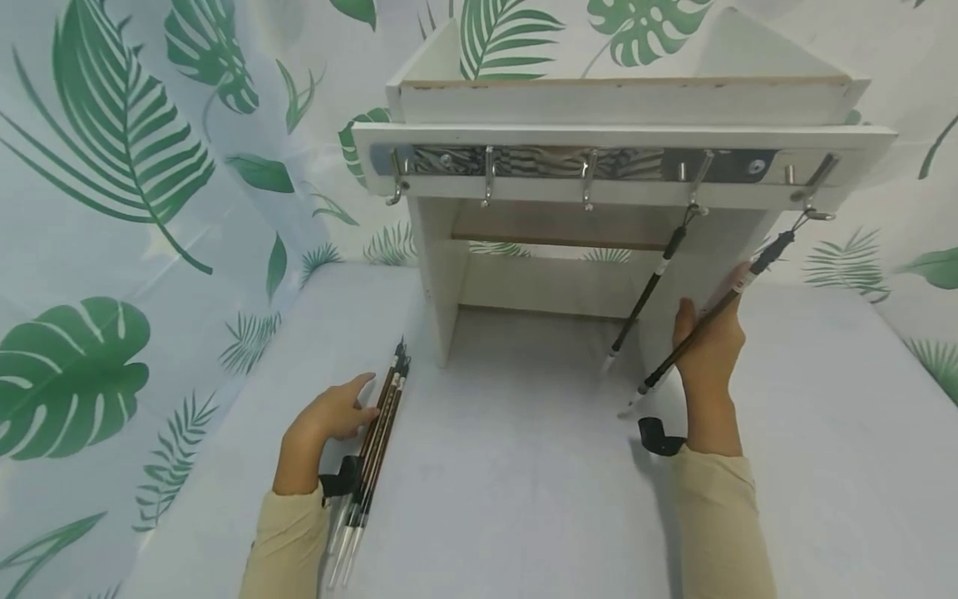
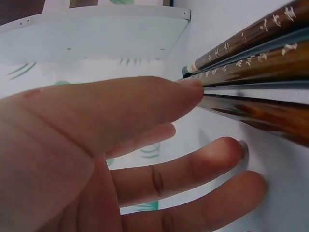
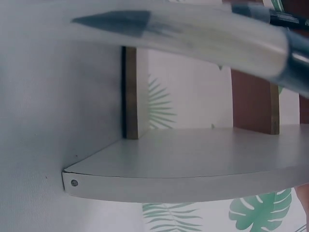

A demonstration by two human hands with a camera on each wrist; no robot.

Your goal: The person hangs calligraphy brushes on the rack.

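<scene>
Brush (image 1: 703, 324): right hand (image 1: 707, 349) holds it, loop on the rack's (image 1: 621, 162) end hook.
Left hand (image 1: 329, 416): relaxed open, touching spare brushes (image 1: 377, 441) left of rack.
Tip: release gently so it hangs steady.

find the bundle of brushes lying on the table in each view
Head: brushes on the table lie lower left, the left hand touching them.
Left wrist: their brown lettered handles cross the upper right, past the thumb.
Right wrist: not in it; only the brush that the right hand holds shows.
Shared landmark: the white shelf.
</scene>
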